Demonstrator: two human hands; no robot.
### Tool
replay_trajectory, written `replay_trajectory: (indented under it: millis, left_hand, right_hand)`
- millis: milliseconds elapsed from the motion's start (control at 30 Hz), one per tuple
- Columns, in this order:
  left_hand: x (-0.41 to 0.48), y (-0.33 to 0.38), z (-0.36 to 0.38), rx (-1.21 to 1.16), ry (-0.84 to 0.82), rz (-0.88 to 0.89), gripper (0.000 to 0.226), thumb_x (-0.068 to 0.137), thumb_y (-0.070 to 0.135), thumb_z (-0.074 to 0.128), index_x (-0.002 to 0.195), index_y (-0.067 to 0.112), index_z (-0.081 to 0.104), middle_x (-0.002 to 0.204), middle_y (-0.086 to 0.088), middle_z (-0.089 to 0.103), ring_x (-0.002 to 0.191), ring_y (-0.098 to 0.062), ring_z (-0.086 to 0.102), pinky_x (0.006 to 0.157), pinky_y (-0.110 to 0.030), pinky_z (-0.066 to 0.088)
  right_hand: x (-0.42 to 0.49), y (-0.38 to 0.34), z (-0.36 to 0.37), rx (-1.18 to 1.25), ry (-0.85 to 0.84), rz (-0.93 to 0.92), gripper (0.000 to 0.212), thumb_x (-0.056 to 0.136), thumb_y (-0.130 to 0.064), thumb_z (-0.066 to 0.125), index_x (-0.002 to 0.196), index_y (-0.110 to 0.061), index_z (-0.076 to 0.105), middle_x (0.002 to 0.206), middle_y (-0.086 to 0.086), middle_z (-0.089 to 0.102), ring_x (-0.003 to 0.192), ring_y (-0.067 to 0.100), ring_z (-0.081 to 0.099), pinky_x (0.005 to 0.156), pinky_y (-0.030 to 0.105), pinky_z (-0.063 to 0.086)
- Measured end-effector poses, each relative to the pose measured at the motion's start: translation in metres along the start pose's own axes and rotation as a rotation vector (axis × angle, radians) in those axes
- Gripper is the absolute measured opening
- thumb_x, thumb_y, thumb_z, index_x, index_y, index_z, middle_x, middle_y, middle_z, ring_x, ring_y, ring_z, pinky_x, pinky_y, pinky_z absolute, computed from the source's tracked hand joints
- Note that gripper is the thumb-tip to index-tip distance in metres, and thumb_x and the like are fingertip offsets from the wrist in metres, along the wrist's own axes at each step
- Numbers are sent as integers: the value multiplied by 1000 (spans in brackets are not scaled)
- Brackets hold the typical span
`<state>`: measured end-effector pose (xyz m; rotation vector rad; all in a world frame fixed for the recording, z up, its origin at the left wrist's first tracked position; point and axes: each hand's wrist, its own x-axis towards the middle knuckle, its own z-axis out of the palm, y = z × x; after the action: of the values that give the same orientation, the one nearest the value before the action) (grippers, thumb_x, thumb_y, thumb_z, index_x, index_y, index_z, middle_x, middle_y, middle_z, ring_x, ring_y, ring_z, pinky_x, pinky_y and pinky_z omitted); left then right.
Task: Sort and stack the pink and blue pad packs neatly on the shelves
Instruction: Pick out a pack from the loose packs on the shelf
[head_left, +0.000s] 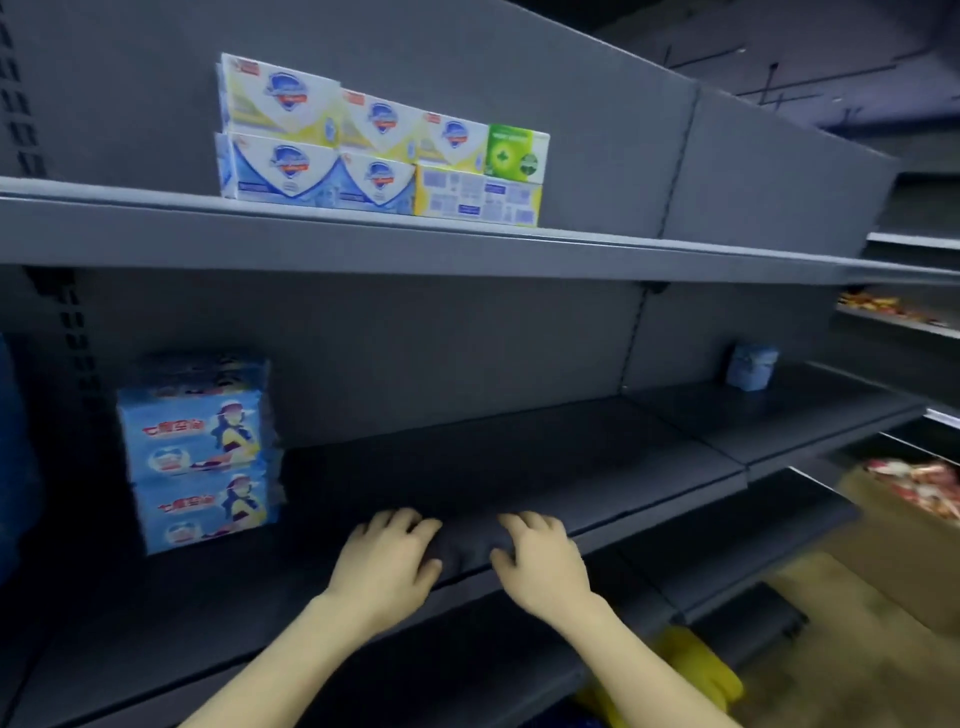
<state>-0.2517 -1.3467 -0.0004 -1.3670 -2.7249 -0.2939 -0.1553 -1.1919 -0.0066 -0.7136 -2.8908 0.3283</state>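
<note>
Near the front edge of the middle shelf (519, 467) my left grip (387, 558) and right grip (540, 564) lie side by side, a little apart. Their fingers are loosely bent on the dark board and pinch nothing. Left of them and further back, blue packs (197, 452) stand stacked one on another, faces outward, blurred. Far to the right, against the back wall, a small blue pack (750, 366) stands alone. On the upper shelf (467, 249), soap boxes (363, 150) sit in two tiers, with a green box (514, 153) at their right end.
</note>
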Motion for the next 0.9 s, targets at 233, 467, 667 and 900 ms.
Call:
replay_trajectory:
  millis: [233, 467, 667, 900]
  left_hand:
    - [68, 96, 26, -77, -24, 117, 49, 95, 40, 40, 142, 27, 33, 142, 6, 38, 129, -19, 37, 100, -30, 36]
    - [134, 203, 51, -86, -47, 216, 49, 95, 40, 40, 142, 28, 32, 141, 7, 38, 130, -17, 37, 100, -30, 36]
    - [174, 281, 73, -71, -93, 328, 50, 95, 39, 41, 143, 28, 32, 143, 5, 37, 132, -19, 35, 103, -31, 34]
    - [228, 344, 98, -48, -127, 448, 51, 94, 40, 41, 143, 29, 31, 144, 7, 36, 132, -17, 35, 104, -29, 34]
  right_hand:
    - [-13, 114, -26, -6, -9, 169, 48, 97, -35, 39, 142, -19, 35, 142, 3, 40, 133, 28, 30, 103, 40, 37]
    - [-31, 227, -55, 26, 0, 330, 48, 97, -34, 39, 141, -18, 36, 140, 4, 42, 132, 29, 32, 102, 41, 38]
    - [-43, 303, -74, 41, 21, 441, 47, 97, -33, 39, 141, -19, 35, 140, 5, 42, 131, 29, 32, 101, 41, 38]
    - [-44, 372, -82, 60, 3, 551, 49, 97, -34, 39, 143, -20, 32, 141, 6, 40, 131, 30, 32, 101, 41, 38]
